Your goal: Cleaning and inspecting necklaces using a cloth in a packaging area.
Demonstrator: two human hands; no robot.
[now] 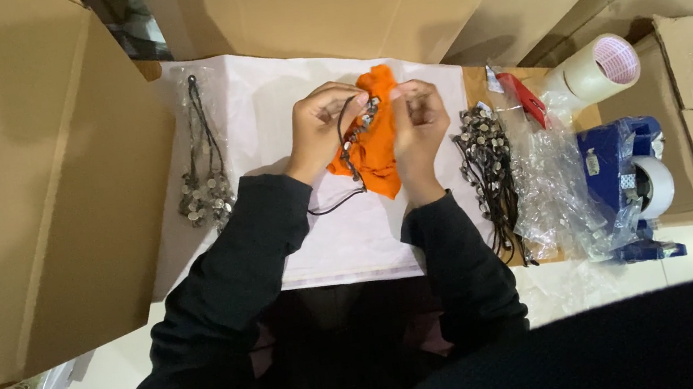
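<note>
My left hand (321, 126) and my right hand (416, 121) are raised over a white sheet (278, 96) on a low work surface. Both hands grip an orange cloth pouch (378, 149) that hangs between them. A dark cord necklace with silver beads (356, 134) lies against the pouch, pinched by my left fingers, and its cord loops down toward my left wrist. Both my sleeves are black.
A bagged necklace (204, 178) lies at the sheet's left. A heap of beaded necklaces (487, 166) and clear plastic bags (548, 184) sit on the right, beside a tape roll (600, 67) and a blue tape dispenser (634, 181). Cardboard boxes (20, 186) stand all round.
</note>
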